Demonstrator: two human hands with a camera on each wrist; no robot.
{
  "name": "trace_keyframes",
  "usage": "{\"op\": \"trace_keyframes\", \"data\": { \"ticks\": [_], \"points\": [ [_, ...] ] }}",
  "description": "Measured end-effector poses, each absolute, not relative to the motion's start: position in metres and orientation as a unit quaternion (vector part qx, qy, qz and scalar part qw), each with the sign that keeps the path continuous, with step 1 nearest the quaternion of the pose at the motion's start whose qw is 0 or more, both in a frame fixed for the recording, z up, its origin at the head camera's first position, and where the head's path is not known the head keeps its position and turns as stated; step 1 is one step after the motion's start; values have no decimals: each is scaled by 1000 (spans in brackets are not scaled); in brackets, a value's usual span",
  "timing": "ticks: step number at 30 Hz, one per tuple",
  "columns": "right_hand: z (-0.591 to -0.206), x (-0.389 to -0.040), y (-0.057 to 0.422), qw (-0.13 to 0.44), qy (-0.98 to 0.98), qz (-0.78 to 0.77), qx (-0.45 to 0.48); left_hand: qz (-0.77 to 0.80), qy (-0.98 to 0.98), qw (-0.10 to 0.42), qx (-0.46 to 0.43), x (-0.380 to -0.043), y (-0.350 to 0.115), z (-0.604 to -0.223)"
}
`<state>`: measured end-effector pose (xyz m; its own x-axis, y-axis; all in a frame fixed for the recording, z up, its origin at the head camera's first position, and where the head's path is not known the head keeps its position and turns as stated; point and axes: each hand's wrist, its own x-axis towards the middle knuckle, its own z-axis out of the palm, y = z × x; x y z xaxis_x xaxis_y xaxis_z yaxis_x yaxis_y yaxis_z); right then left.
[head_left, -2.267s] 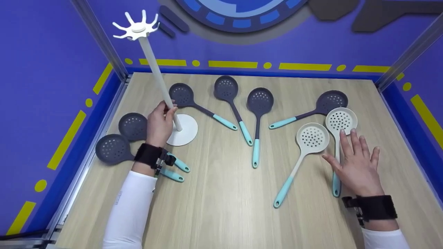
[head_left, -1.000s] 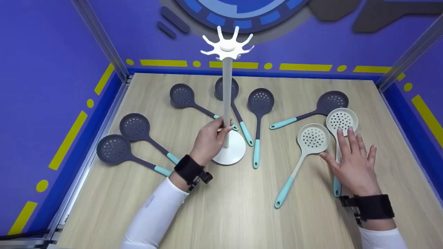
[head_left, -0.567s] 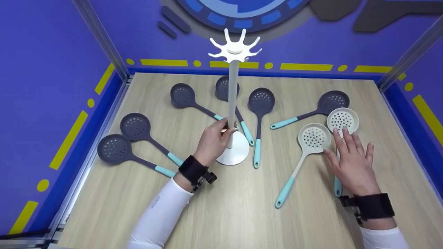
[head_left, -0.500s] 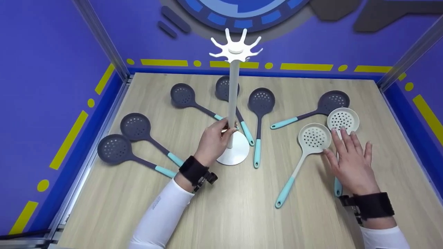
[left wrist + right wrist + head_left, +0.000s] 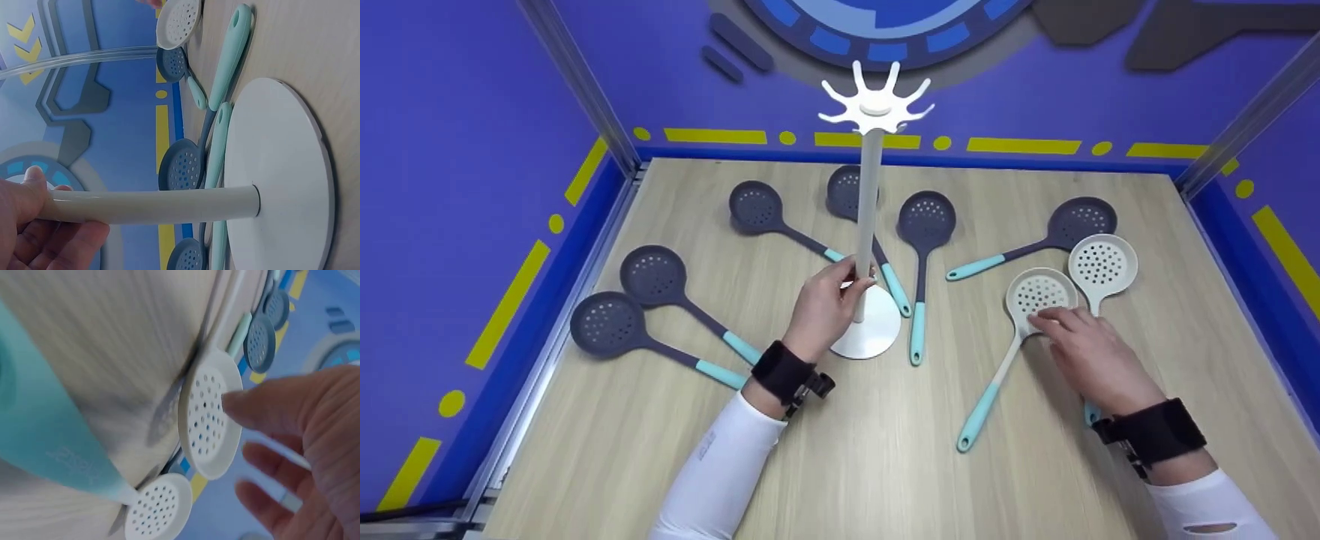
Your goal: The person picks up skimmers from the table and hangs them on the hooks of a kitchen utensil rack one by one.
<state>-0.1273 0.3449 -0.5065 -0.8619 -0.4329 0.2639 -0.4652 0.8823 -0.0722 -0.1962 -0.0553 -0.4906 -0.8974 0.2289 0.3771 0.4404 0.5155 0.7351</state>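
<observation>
A person's two hands work over a wood-coloured bench (image 5: 885,457). The left hand (image 5: 819,309) has its thumb and fingers closed around the pole of a white stand (image 5: 868,202), which stands upright on its round base, about midway between the bench's left and right edges, its top a ring of hooks. The right hand (image 5: 1091,351) is half open, fingers bent, thumb apart, gripping nothing; it is at the bowl of a white slotted spoon (image 5: 1039,289), though whether it touches is unclear. A second white spoon (image 5: 1102,264) lies nearer the right edge. Two dark spoons (image 5: 607,324) lie by the left edge, three more (image 5: 926,217) toward the back edge, and another (image 5: 1081,217) near the back right corner. Most handles show turquoise.
</observation>
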Motion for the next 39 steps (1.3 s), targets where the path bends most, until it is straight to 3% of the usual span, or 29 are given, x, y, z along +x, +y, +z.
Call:
{"op": "trace_keyframes", "data": {
  "ticks": [6,15,30,39],
  "points": [
    [-513,-134,334,62,-960,67,266,-445,-867,119,-192,-196,-57,-493],
    [-521,-138,325,44,-954,90,282,-441,-866,124,-198,-195,-57,-494],
    [-524,-151,321,61,-943,59,323,-452,-859,125,-206,-197,-56,-494],
    [-527,-152,322,107,-918,71,374,-444,-860,134,-211,-198,-55,-495]
  ]
}}
